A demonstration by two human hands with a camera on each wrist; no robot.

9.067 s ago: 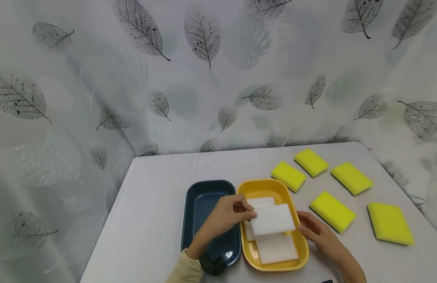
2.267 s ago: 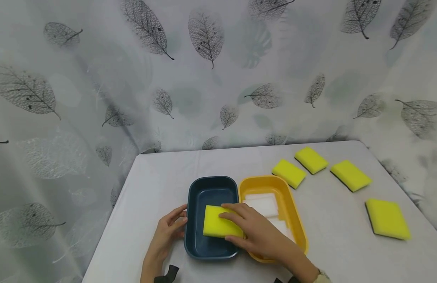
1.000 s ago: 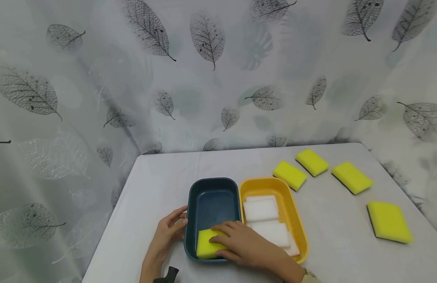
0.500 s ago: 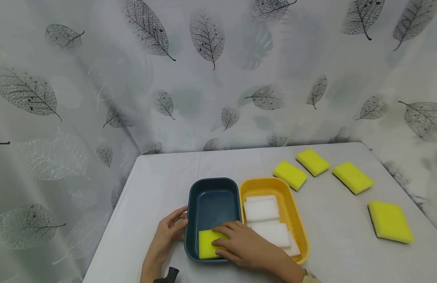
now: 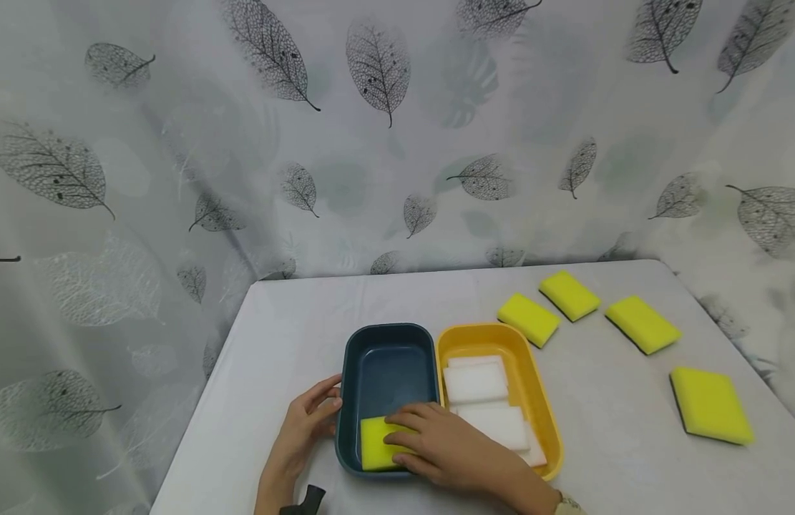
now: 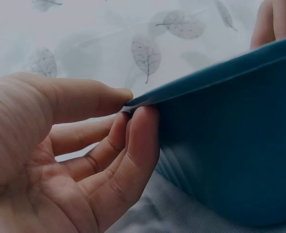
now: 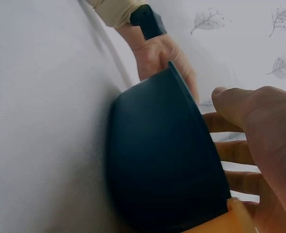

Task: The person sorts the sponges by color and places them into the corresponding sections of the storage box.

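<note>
In the head view a yellow sponge (image 5: 374, 443) lies in the near end of a dark blue tray (image 5: 391, 325). My right hand (image 5: 445, 447) holds this sponge, fingers over its right part and thumb toward the near side. The right wrist view shows that hand (image 7: 274, 141) reaching over the rim; the sponge is hidden there behind the tray wall (image 7: 157, 155). My left hand (image 5: 303, 422) is at the tray's left side. In the left wrist view its thumb and fingers (image 6: 145, 131) pinch the blue tray's rim (image 6: 196, 90).
Right beside the blue tray stands a yellow tray (image 5: 535, 386) with several white sponge pads (image 5: 474, 383), partly behind my right arm. Several yellow sponges (image 5: 642, 325) with dark undersides lie spread on the right of the white table (image 5: 281, 322). A leaf-print curtain (image 5: 345, 157) hangs behind.
A white pad was in my left hand earlier. Later my right hand brought a yellow sponge into the blue tray and lowered it to the near end. Over the last second almost nothing has moved.
</note>
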